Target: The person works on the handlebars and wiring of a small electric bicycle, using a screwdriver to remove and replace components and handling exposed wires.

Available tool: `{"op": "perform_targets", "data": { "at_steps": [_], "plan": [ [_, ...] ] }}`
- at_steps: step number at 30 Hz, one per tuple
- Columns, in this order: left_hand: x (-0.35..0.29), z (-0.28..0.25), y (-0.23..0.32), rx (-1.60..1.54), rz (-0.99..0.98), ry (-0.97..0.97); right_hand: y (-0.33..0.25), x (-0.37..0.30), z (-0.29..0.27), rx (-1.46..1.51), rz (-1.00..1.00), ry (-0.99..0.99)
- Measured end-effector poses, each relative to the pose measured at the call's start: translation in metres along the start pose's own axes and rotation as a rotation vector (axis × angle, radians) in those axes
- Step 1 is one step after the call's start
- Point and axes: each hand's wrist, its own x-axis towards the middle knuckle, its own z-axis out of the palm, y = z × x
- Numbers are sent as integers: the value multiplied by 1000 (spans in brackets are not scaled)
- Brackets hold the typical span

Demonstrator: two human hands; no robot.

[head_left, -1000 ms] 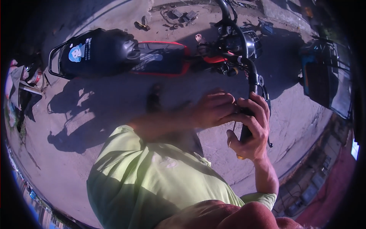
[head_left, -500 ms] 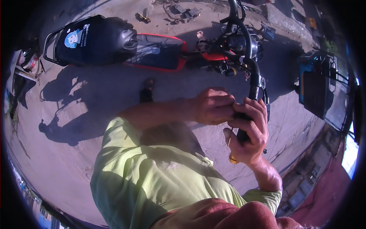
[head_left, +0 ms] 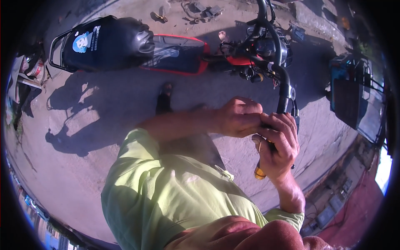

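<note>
The black handlebar [head_left: 283,98] of a red-and-black scooter reaches down toward me at the right. My right hand [head_left: 281,141] is wrapped around its near end, thumb on the left side. Below that thumb an amber, round-ended piece [head_left: 259,172] sticks out, with a thin pale strip just above it. Whether the piece belongs to the bar or is a loose tool I cannot tell. My left hand [head_left: 241,117] is closed, its fingertips touching the bar beside my right fingers. Whatever it pinches is hidden.
The scooter's black covered seat [head_left: 110,43] and red-edged footboard [head_left: 177,54] lie across the far side. Loose wires hang by the front basket [head_left: 271,48]. A dark, blue-sided vehicle [head_left: 352,91] stands at the right. Scrap parts [head_left: 204,11] lie on the concrete beyond.
The whole view has shifted slightly, so the scooter appears further right. Both hands remain together at the bar's end, and more of the amber piece shows below my right hand.
</note>
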Motion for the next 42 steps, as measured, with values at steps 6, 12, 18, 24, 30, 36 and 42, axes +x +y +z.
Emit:
{"op": "perform_targets", "data": {
  "at_steps": [6, 12, 18, 24, 30, 36, 42],
  "plan": [
    [-9, 5, 0, -48, -85, -34, -3, 4, -2, -11, 40, -4],
    [-10, 18, 12, -113, -296, 69, -12, 15, 3, -20, 141, 83],
    [-31, 14, 36, 111, -510, -202, -10, -2, 1, 1, 112, 126],
    [-17, 17, 14, 45, -455, -123, -3, 1, -7, 140, 193, 240],
    [-6, 25, 31, 217, -434, -127, 10, -33, -32, 226, 0, 222],
    [3, 35, 38, 325, -392, -59, 14, -46, -31, 285, -22, 264],
    [-4, 42, 45, 156, -583, 57, 14, -49, -29, 305, -53, 268]
  ]
}}
